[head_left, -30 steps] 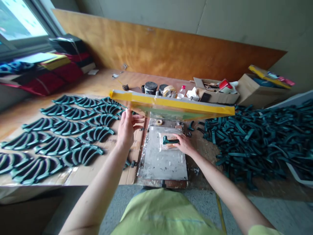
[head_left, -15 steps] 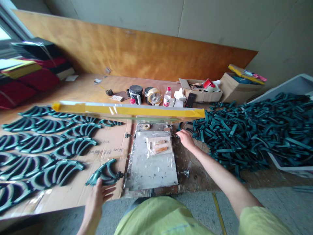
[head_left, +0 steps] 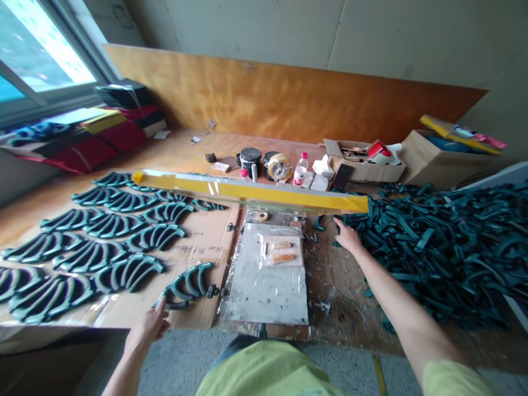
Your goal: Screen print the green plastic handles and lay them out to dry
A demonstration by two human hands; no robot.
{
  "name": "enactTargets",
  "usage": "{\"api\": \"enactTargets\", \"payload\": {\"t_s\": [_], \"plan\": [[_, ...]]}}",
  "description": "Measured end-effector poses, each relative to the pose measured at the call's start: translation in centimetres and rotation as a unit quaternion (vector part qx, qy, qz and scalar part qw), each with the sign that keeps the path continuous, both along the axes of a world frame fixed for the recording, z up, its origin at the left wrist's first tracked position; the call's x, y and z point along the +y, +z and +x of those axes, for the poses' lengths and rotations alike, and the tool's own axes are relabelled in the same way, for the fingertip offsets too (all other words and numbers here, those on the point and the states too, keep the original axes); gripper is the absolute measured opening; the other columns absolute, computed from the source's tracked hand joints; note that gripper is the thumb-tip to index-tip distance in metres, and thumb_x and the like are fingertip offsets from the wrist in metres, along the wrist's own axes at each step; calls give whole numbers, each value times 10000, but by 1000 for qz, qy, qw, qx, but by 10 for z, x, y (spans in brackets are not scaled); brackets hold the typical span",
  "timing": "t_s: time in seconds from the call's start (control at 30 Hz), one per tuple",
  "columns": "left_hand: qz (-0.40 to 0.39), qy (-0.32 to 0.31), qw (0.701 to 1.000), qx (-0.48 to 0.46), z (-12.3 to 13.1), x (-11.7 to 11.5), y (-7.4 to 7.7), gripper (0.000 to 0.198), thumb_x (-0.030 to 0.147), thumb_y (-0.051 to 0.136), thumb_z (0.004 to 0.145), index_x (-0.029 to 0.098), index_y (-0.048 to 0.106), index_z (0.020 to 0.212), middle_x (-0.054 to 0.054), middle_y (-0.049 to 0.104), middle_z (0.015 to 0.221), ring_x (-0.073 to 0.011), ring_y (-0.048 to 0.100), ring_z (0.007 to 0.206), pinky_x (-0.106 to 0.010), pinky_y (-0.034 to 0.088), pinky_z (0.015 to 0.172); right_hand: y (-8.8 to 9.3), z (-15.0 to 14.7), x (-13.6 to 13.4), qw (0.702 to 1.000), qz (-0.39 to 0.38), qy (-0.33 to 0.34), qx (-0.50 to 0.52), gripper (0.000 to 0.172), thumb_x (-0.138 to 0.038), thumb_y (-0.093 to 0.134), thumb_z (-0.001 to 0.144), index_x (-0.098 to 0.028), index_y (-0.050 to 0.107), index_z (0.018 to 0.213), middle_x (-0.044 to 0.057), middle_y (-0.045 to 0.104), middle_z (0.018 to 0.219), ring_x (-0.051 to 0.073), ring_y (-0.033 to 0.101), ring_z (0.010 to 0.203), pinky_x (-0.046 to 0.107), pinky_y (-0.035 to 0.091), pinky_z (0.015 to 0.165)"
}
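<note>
On the cardboard at left lies a small nested group of dark green curved parts (head_left: 192,281), handle-like in shape. My left hand (head_left: 150,323) is at the near left end of this group, thumb and fingers closed on the end of a part. At the left edge of the large pile, my right hand (head_left: 348,237) has its fingers pinched at a small green curved part (head_left: 337,224), partly covered by the fingertips. Between my hands is a grey metal plate (head_left: 268,297) with a wrapped packet (head_left: 282,254) on it.
Rows of fanned green parts (head_left: 119,275) cover the cardboard. A heaped pile of green parts (head_left: 437,242) fills the right. A bar with yellow tape (head_left: 256,192) crosses behind the plate. Jars (head_left: 251,159), a bottle (head_left: 300,173) and open boxes (head_left: 367,165) stand behind it.
The view has turned left. My right hand has moved right, from beside the plate to the pile's edge. The fingers of my left hand, spread before, have drawn together at the group's end.
</note>
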State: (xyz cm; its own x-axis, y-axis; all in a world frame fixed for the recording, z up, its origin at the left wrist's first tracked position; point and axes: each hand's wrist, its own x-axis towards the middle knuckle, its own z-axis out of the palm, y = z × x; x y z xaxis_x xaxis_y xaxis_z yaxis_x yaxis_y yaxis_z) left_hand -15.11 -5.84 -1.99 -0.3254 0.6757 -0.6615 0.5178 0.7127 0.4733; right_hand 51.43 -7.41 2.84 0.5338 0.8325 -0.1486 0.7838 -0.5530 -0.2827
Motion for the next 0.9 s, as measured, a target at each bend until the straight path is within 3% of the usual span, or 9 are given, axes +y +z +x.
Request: {"api": "enactTargets", "payload": {"t_s": [0.1, 0.17, 0.27, 0.33, 0.47, 0.57, 0.73, 0.8, 0.9], "plan": [[73, -31, 996, 35, 4, 14, 23, 455, 626, 487, 786, 190, 612, 755, -38, 613, 512, -238, 619, 523, -343, 521, 558, 25, -32, -11, 977, 114, -35, 176, 500, -255, 649, 749, -243, 538, 1237, 24, 675, 746, 231, 690, 687, 350, 549, 662], [148, -20, 989, 14, 26, 29, 44, 438, 603, 466, 816, 190, 611, 793, -15, 596, 508, -215, 603, 505, -313, 501, 535, 33, -71, -15, 925, 147, -38, 349, 413, -352, 693, 735, -230, 526, 1093, -22, 631, 630, 209, 671, 590, 315, 554, 560], [240, -46, 969, -49, 75, 57, 79, 445, 615, 483, 821, 192, 623, 826, 1, 615, 553, -176, 587, 487, -277, 488, 516, 29, -138, -12, 855, 117, -35, 504, 421, -445, 739, 715, -221, 471, 948, -36, 613, 577, 168, 628, 493, 256, 523, 452], [287, -80, 949, -100, 109, 74, 102, 446, 617, 493, 827, 192, 630, 823, 1, 623, 573, -156, 586, 494, -254, 487, 510, 23, -173, -7, 852, 71, -46, 516, 424, -496, 712, 758, -215, 452, 941, -44, 593, 540, 141, 584, 428, 218, 478, 393], [354, -118, 910, -179, 156, 91, 148, 412, 579, 520, 845, 184, 630, 807, 8, 599, 541, -121, 553, 452, -209, 454, 456, 22, -195, -2, 920, 2, -29, 391, 505, -572, 579, 868, -190, 442, 1168, -49, 580, 512, 155, 566, 399, 234, 462, 383], [431, -110, 860, -250, 177, 95, 183, 408, 575, 524, 858, 183, 633, 895, 28, 586, 531, -97, 521, 429, -179, 427, 436, 31, -196, -5, 978, 48, 78, 187, 547, -525, 543, 909, -173, 453, 1318, 73, 711, 763, 236, 695, 682, 357, 565, 630], [467, -94, 799, -366, 204, 103, 225, 500, 617, 405, 896, 175, 572, 732, 1, 592, 546, -89, 504, 422, -185, 430, 436, 22, -225, 0, 911, 104, 400, 0, 592, -438, 538, 935, -216, 402, 1467, 121, 424, 1506, 279, 336, 1418, 496, 262, 1157], [456, -100, 807, -362, 205, 100, 230, 526, 605, 402, 899, 169, 569, 656, -14, 583, 532, -95, 504, 429, -193, 429, 436, 11, -230, 3, 902, 75, 425, -23, 606, -455, 517, 940, -213, 387, 1479, 105, 367, 1540, 264, 261, 1454, 511, 181, 1185], [435, -113, 824, -344, 189, 79, 220, 511, 588, 433, 895, 154, 654, 739, -44, 649, 625, -134, 587, 539, -218, 462, 492, 4, -205, 4, 934, 86, 342, -47, 544, -452, 503, 939, -226, 464, 1432, 102, 508, 1444, 280, 358, 1406, 522, 241, 1161]]}}
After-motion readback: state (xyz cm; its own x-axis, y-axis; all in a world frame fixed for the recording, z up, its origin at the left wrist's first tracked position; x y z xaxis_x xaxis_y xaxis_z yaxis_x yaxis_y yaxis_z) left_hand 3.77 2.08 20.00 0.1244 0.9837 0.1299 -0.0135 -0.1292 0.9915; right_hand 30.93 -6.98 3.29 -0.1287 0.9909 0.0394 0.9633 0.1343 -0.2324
